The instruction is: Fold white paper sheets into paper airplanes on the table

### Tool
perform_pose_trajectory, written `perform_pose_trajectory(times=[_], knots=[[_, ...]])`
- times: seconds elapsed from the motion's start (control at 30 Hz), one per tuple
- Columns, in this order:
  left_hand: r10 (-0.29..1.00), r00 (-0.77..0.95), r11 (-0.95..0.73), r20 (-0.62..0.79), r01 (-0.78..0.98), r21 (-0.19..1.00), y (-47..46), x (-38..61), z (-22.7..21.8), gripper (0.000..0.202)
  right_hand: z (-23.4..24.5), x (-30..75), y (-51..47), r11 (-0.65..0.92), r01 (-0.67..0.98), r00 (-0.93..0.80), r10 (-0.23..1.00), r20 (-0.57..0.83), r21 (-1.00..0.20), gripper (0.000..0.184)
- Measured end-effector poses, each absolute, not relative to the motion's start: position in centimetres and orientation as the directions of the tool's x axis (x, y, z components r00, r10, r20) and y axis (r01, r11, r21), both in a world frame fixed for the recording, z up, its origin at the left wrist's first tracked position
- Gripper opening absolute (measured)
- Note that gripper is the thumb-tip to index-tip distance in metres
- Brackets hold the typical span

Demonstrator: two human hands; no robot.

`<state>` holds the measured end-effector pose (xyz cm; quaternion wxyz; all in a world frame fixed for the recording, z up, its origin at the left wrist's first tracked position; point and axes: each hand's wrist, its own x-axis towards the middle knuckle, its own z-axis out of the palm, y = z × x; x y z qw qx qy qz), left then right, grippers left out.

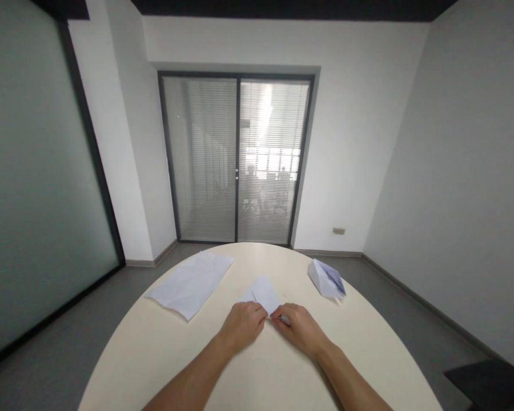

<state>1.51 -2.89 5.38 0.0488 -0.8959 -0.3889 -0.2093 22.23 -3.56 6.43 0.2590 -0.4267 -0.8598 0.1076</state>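
Observation:
A small folded white paper (263, 292) lies on the round cream table (163, 348), its point aimed away from me. My left hand (243, 324) and my right hand (297, 326) meet at its near end, knuckles up, fingers curled and pinching the paper's near edge between them. The fingertips are partly hidden under the hands.
A flat creased sheet of white paper (191, 283) lies at the table's left. A folded paper plane (325, 278) sits near the right rim. Beyond the table are a glass sliding door with blinds (236, 160), a frosted glass wall on the left and a dark object (492, 382) at lower right.

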Motion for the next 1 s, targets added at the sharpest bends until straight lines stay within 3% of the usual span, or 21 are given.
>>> perform_pose_trajectory(times=[0.33, 0.67, 0.8, 1.0], knots=[[0.728, 0.542, -0.653, 0.419, 0.735, 0.183, -2.6, 1.1, 5.3, 0.02, 6.8, 22.5, -4.0, 0.625, 0.651, -0.507, 0.781, 0.365, -0.431, 0.025], [0.738, 0.256, -0.647, 0.624, 0.532, 0.546, -1.2, -0.4, 4.0, 0.022, 5.6, 25.2, -2.6, 0.42, 0.598, -0.182, 0.901, 0.394, -0.683, 0.064], [0.781, 0.103, -0.592, 0.616, 0.435, 0.678, -0.5, -0.6, 3.4, 0.018, 5.4, 25.5, -2.4, 0.335, 0.524, -0.123, 0.939, 0.32, -0.783, 0.073], [0.84, -0.024, -0.516, 0.542, 0.272, 0.812, 0.7, -0.6, 2.5, 0.018, 5.0, 25.1, -2.3, 0.369, 0.391, -0.183, 0.929, 0.322, -0.843, 0.073]])
